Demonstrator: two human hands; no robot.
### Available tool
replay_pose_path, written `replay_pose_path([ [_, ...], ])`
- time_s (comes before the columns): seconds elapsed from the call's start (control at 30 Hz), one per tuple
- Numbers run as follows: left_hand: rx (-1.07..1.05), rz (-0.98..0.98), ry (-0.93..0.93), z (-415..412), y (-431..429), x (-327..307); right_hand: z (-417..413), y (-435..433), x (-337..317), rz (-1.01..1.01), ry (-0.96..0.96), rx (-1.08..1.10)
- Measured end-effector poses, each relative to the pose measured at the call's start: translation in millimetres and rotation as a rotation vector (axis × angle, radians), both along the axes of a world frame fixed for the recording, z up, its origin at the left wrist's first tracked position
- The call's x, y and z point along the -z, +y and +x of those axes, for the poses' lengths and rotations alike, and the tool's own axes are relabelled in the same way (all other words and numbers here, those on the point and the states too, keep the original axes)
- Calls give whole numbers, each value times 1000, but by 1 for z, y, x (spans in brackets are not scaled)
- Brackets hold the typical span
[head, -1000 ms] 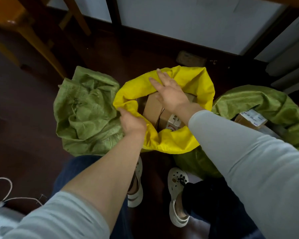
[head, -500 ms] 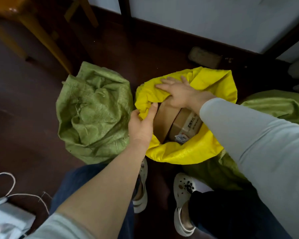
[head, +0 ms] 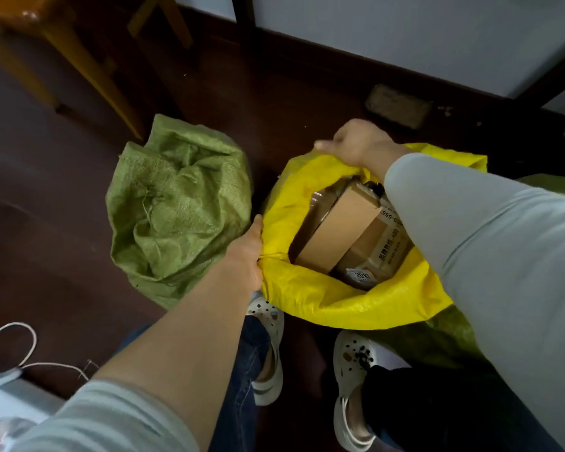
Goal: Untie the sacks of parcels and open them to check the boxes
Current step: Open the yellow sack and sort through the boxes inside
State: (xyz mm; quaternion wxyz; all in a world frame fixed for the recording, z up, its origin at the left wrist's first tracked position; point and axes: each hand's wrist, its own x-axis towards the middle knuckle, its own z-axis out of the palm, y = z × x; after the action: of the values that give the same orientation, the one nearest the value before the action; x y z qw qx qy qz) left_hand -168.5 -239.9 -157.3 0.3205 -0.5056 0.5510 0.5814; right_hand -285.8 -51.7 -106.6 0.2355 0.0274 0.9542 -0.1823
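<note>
A yellow woven sack (head: 340, 301) stands open on the dark floor in front of me. Inside it lie brown cardboard boxes (head: 338, 234), one with a printed label. My left hand (head: 247, 256) grips the sack's near-left rim, the fabric bunched in its fingers. My right hand (head: 356, 146) grips the far rim, fingers curled over the edge. To the left sits a green woven sack (head: 177, 207), its mouth tied with string. A second green sack (head: 450, 337) lies at the right, mostly hidden behind my right arm.
Yellow wooden chair legs (head: 88, 70) stand at the back left. A white wall with dark baseboard (head: 307, 50) runs along the back, a grey block (head: 398, 106) lying near it. A white cord (head: 17, 350) and white object lie at lower left. My feet in white clogs (head: 268, 353) are below the sacks.
My right hand left the boxes and took hold of the yellow sack's far rim. My left hand shifted onto the near-left rim. The mouth is pulled wider, showing more of the boxes.
</note>
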Motion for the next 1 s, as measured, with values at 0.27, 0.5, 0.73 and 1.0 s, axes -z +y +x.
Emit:
replay_pose_path([
  [0.27,483,-974,473,10,24,-37,57,48,-7,76,514,39],
  [0.5,1735,-380,813,47,82,-74,134,51,-19,218,208,439],
  [0.73,1815,-725,1219,89,77,-64,176,51,-20,-101,-68,766],
  [1.0,1287,-651,1246,65,75,-62,132,32,-25,63,306,347],
])
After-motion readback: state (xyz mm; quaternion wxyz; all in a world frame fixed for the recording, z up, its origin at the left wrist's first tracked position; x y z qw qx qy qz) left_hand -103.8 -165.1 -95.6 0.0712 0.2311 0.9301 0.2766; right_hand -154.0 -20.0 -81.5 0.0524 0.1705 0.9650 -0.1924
